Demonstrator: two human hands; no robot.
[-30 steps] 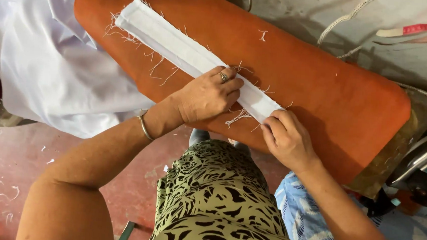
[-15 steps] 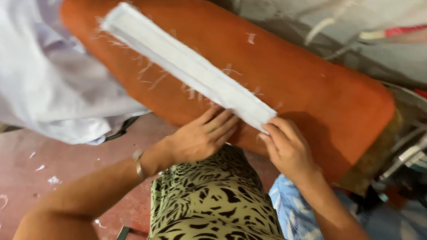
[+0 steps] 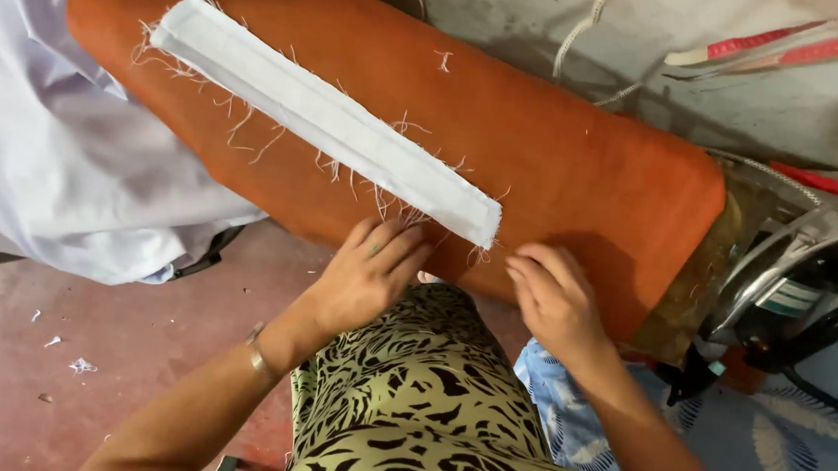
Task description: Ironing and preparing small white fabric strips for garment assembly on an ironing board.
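1. the white fabric strip lies flat on the orange padded board.
2. the left hand rests open, fingertips just below the strip's near end.
3. the right hand is open, holding nothing, just beside that end.

Light even, fairly bright, soft, source not visible. White fabric strip crisp, frayed threads sharp against orange padded board. Soft shadow under right hand falls on board edge; faint shadow beside left hand. White cloth heap upper left near washed out, folds flat. Sheen on iron at right, small highlights on metal. Red floor lower left dimmer. Corners slightly soft, mild wide-angle stretch at edges. No motion blur on hands.
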